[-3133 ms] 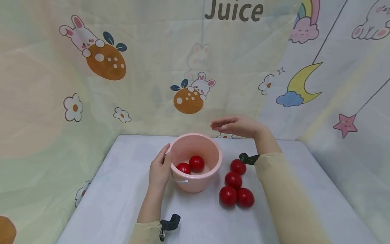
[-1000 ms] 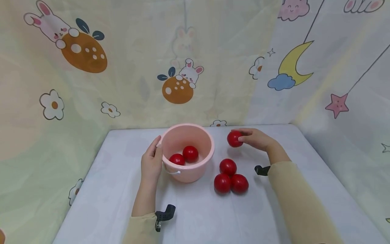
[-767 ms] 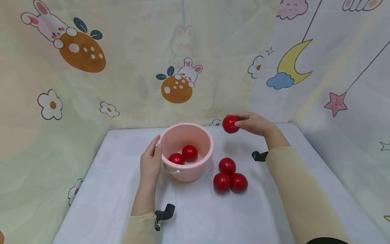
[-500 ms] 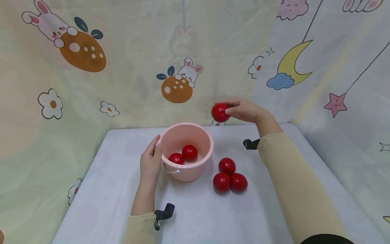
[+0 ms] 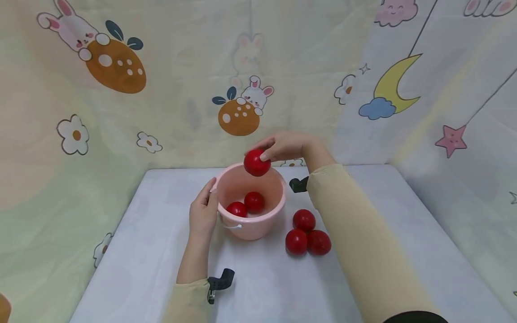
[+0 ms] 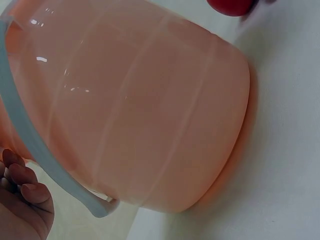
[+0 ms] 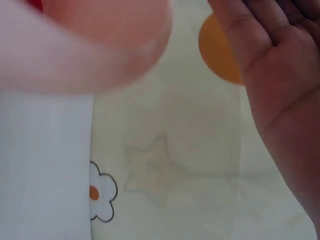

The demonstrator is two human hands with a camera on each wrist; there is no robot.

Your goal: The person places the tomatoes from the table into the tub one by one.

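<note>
A pink bucket [image 5: 251, 229] with a pale handle [image 6: 35, 135] stands upright on the table. My left hand [image 5: 203, 215] grips its left rim; in the left wrist view the curled fingertips [image 6: 35, 192] show beside the handle. Over the bucket's far rim, my right hand [image 5: 282, 146] pinches a smooth red ball [image 5: 257, 163] between thumb and fingers. Two more red balls lie inside the bucket, one red ball [image 5: 254, 202] against the other red ball [image 5: 237, 209]. The right wrist view shows the palm [image 7: 285, 85], with the held ball out of sight.
Right of the bucket, three red balls sit clustered: a back ball [image 5: 304, 220], a front left ball [image 5: 296, 242] and a front right ball [image 5: 319, 242]. A printed cloth backdrop [image 5: 181, 67] rises behind the white table [image 5: 258, 282].
My right hand picked up a red ball from the far end of the row, lifted it and carried it left over the bucket. The left hand stays on the rim.
</note>
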